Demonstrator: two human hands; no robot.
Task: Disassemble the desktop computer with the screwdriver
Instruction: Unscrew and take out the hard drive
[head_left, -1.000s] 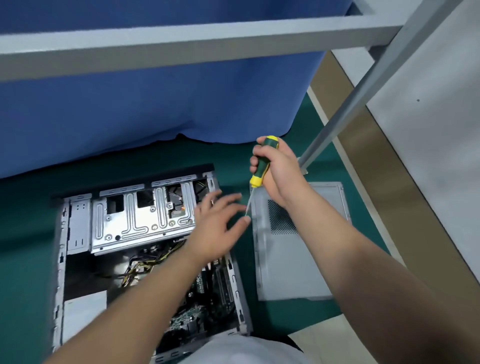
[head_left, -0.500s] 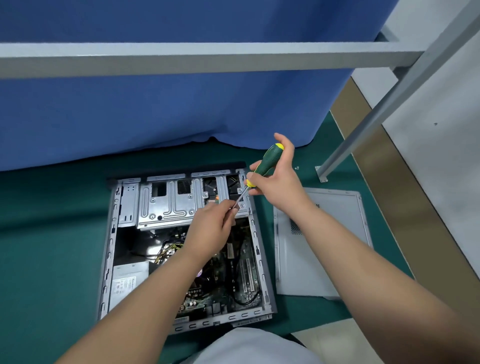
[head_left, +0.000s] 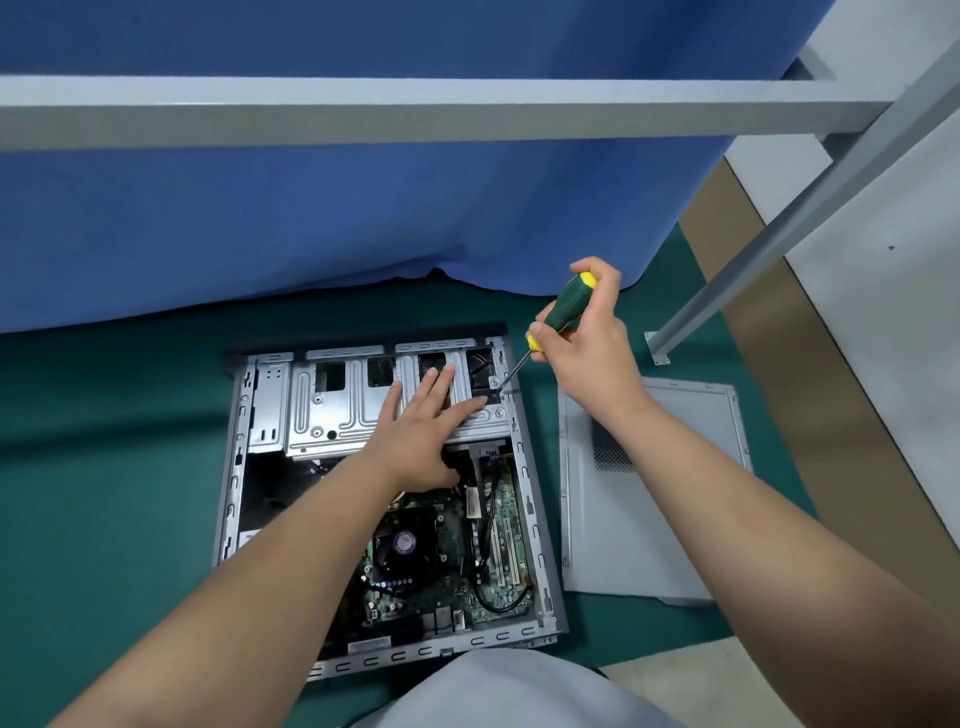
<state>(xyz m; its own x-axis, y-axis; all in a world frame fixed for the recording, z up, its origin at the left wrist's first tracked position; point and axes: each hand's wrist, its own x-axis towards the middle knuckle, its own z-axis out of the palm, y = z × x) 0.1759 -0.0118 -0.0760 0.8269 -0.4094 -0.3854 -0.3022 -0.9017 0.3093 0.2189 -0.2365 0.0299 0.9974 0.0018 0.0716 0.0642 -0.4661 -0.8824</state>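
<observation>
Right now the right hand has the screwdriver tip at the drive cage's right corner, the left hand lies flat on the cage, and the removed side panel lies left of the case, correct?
Not quite: the head view shows the side panel lying right of the case. The right hand, screwdriver, left hand and drive cage are as stated.

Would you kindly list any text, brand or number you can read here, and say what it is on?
No text can be read.
Round sticker on the cooler fan: print blurred.
White label on the motherboard: too small.
Label on the computer case's near edge: too small.
Screwdriver and side panel: no visible markings.
</observation>
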